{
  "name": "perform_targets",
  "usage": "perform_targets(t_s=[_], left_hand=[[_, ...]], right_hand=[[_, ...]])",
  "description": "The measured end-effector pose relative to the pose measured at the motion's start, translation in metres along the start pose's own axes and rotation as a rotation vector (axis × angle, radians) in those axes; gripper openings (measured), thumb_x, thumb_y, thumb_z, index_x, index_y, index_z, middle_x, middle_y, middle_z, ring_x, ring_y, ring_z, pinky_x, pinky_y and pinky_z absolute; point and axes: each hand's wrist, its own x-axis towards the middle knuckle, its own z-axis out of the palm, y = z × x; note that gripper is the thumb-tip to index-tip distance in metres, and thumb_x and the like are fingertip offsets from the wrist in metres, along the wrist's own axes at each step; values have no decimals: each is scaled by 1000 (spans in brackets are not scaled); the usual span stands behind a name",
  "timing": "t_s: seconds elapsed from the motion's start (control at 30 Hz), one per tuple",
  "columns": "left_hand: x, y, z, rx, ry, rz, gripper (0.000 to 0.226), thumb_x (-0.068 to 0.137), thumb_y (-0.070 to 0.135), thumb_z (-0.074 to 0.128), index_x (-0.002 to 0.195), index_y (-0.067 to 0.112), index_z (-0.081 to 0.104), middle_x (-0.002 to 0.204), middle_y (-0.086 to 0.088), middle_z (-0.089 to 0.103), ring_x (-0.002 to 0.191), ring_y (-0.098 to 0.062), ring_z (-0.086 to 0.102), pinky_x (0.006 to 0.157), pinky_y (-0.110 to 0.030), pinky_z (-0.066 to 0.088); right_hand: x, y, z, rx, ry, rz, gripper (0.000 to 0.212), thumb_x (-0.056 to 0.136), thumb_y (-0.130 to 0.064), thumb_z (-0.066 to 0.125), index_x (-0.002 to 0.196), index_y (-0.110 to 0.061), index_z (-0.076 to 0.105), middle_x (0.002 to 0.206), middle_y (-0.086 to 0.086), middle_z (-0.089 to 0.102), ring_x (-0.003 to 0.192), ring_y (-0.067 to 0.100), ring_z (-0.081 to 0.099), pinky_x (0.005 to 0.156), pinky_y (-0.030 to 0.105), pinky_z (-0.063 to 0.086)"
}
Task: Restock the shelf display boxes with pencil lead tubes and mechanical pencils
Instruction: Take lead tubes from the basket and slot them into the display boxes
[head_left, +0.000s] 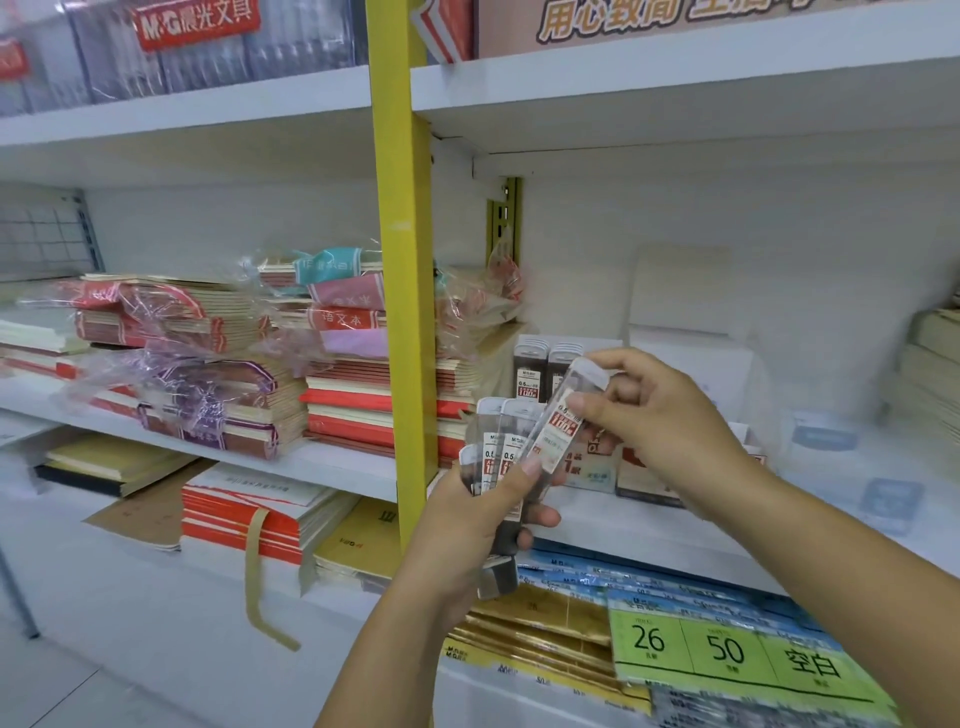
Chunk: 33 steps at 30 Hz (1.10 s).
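Note:
My left hand (467, 525) grips a bunch of clear pencil lead tubes (496, 457) with red-and-white labels, held upright in front of the middle shelf. My right hand (654, 415) pinches one more lead tube (563, 415), tilted, just above and to the right of the bunch. Behind it, two dark lead tubes (543, 371) stand upright in a display box (597, 467) on the white shelf. A second red-and-white display box (644, 480) sits to its right, partly hidden by my right wrist.
A yellow upright post (405, 291) divides the shelving just left of my hands. Stacks of wrapped exercise books (208, 364) fill the left shelf. Blue and gold packs and a green label sheet (727, 654) lie on the lower shelf. Small clear boxes (826, 431) sit at the right.

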Motion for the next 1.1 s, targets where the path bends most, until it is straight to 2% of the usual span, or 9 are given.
perform_targets(t_s=[0.13, 0.23, 0.33, 0.43, 0.6, 0.73, 0.93, 1.03, 1.1], left_hand=[[4, 1, -1, -7, 93, -11, 37, 89, 45, 66, 115, 19, 67, 106, -2, 78, 63, -10, 66, 53, -24, 50], [7, 3, -2, -14, 147, -20, 20, 99, 27, 59, 114, 15, 63, 100, -3, 79, 58, -12, 62, 52, -25, 47], [9, 3, -2, 18, 158, -11, 18, 99, 22, 55, 110, 12, 66, 90, -4, 79, 51, -11, 60, 46, -22, 45], [11, 2, -2, 10, 149, 0, 14, 101, 25, 56, 108, 17, 65, 92, -3, 79, 57, -12, 65, 49, -23, 50], [12, 1, -4, -29, 108, 14, 16, 99, 31, 59, 112, 23, 65, 100, -2, 79, 74, -16, 75, 56, -22, 56], [12, -2, -5, -40, 90, 25, 20, 99, 31, 60, 116, 22, 65, 103, -2, 79, 88, -21, 77, 65, -26, 60], [12, -1, -1, -115, 77, 15, 24, 95, 30, 64, 115, 17, 67, 103, -7, 79, 92, -25, 77, 68, -30, 63], [11, 0, 2, -136, 50, 18, 37, 85, 38, 69, 114, 16, 67, 104, -7, 79, 93, -25, 77, 66, -28, 62], [11, -1, 4, -146, 25, 27, 44, 78, 42, 72, 114, 16, 67, 105, -9, 78, 93, -26, 77, 66, -28, 61]], right_hand=[[13, -17, -28, -125, 166, -159, 20, 93, -19, 61, 101, -37, 61, 82, -14, 73, 64, 3, 67, 56, 11, 50], [30, -30, -48, -376, 228, -325, 17, 92, -19, 60, 97, -35, 63, 81, -12, 69, 73, 4, 66, 62, 19, 51], [51, -24, -49, -756, 110, -363, 15, 92, -23, 59, 104, -32, 61, 86, -17, 62, 79, 3, 61, 65, 19, 43], [65, -7, -41, -951, 0, -321, 19, 92, -25, 59, 111, -28, 60, 95, -8, 62, 86, 9, 56, 71, 24, 42], [78, 3, -41, -861, -14, -160, 19, 87, -27, 68, 99, -29, 52, 88, -6, 63, 84, 9, 57, 75, 37, 51], [83, 11, -39, -994, 94, -217, 6, 86, -35, 67, 87, -31, 63, 94, -6, 49, 98, 14, 41, 77, 32, 34], [80, 7, -39, -1145, 152, -194, 23, 93, -32, 59, 112, -26, 70, 105, 3, 52, 112, 23, 41, 86, 34, 36], [55, -1, -31, -993, 174, -316, 25, 94, -33, 55, 114, -26, 68, 100, -9, 58, 101, 10, 46, 87, 27, 38], [30, -9, -20, -714, 52, -283, 22, 91, -39, 55, 109, -38, 66, 87, -26, 60, 87, -4, 54, 78, 15, 43]])
